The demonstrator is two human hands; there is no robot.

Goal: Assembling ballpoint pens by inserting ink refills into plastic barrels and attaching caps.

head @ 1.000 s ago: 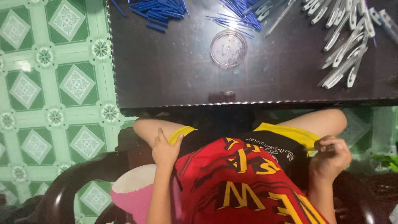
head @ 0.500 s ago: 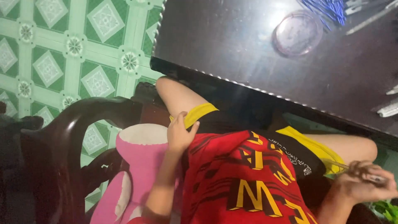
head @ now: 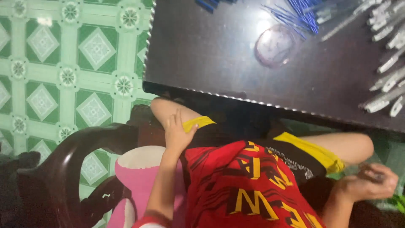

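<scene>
While we are curling our right hand (head: 366,185) around a small dark pen-like piece (head: 375,177) beside the thigh, grip closed on it, our left hand (head: 178,134) is lying flat on the yellow-trimmed shorts (head: 198,123), below the table (head: 202,63); holding steady is helping.

Round lid (head: 275,44) on table (head: 202,55), pen parts (head: 386,80) to its right, chair (head: 63,169) left of the lap

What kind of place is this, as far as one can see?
Probably a room in a home used for small assembly work: a green patterned tile floor, a dark wooden chair, and a dark table with pen parts.
</scene>
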